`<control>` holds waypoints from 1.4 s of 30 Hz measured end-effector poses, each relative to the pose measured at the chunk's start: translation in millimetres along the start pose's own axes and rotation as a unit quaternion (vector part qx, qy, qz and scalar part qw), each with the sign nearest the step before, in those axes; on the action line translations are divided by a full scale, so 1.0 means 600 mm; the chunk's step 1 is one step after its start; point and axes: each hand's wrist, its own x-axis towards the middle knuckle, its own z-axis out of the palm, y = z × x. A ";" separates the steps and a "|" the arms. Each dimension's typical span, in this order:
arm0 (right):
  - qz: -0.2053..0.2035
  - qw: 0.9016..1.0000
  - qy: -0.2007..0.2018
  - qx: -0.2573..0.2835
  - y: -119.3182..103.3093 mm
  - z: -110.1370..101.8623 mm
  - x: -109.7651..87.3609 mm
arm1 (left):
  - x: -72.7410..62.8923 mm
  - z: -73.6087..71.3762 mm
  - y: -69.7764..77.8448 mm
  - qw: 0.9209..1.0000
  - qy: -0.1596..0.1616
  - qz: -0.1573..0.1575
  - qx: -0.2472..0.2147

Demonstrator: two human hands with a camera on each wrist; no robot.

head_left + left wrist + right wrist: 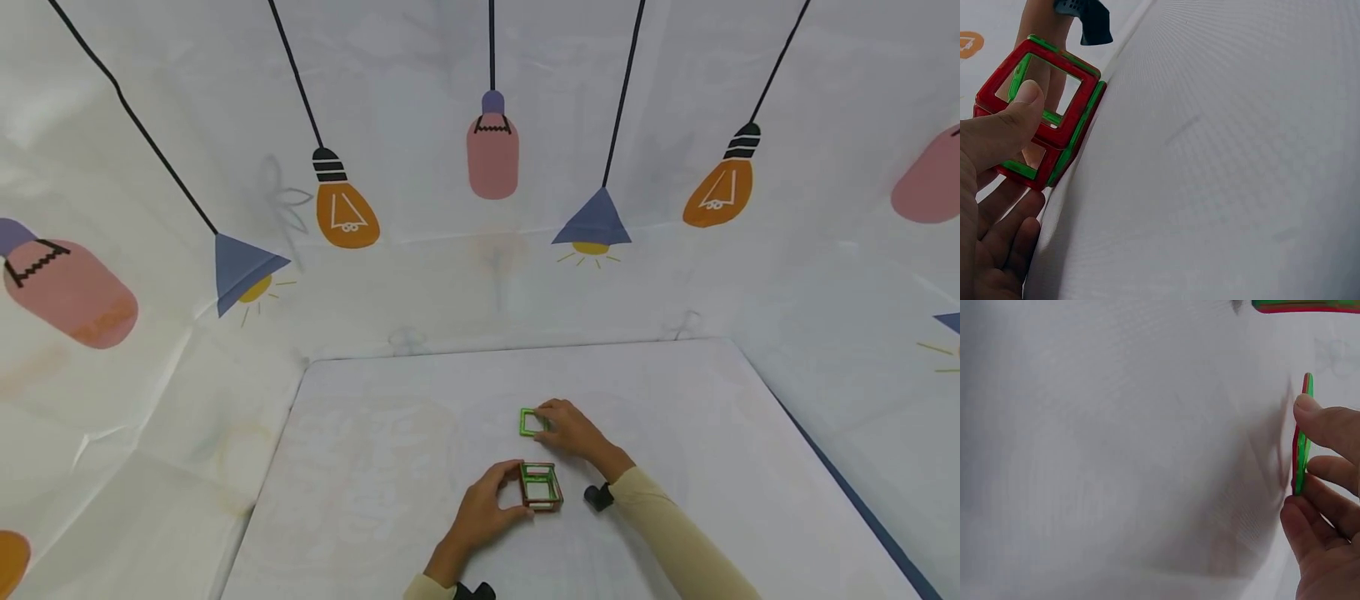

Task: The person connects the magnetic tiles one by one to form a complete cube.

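Observation:
A box built of red and green square frame tiles (541, 505) sits on the white table, its open middle showing through. My left hand (480, 512) grips it from the left, thumb along the near side and fingers at the far left corner. In the left wrist view the thumb presses a red face of the tile box (1067, 125). Farther back, my right hand (573, 431) pinches a single green square frame tile (523, 422) by its right side. Seen edge-on in the right wrist view, this tile (1300, 459) has a red side and a green side.
The white tabletop (375, 433) reaches back to a white sheet wall (420, 292) printed with hanging lamps. Another white sheet slopes along the left. A dark blue strip (847, 492) runs along the table's right edge.

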 end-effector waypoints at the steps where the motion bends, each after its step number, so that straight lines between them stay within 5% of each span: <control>1: 0.006 1.000 0.003 0.001 0.000 -0.003 -0.003 | 0.000 0.000 0.000 1.000 0.000 0.000 0.001; 11: 0.032 0.999 0.012 0.034 -0.023 -0.064 -0.051 | 0.002 0.002 -0.003 1.000 0.000 -0.001 0.006; 18: -0.021 0.999 0.030 0.019 -0.059 -0.095 -0.086 | 0.001 -0.001 0.000 1.000 0.002 -0.002 0.001; 26: -0.099 0.994 0.046 0.006 -0.089 -0.089 -0.118 | 0.000 -0.001 -0.004 1.000 0.007 0.015 0.007; 42: -0.066 0.997 -0.027 0.035 -0.109 -0.066 -0.137 | 0.003 0.001 -0.004 1.000 0.006 0.015 0.008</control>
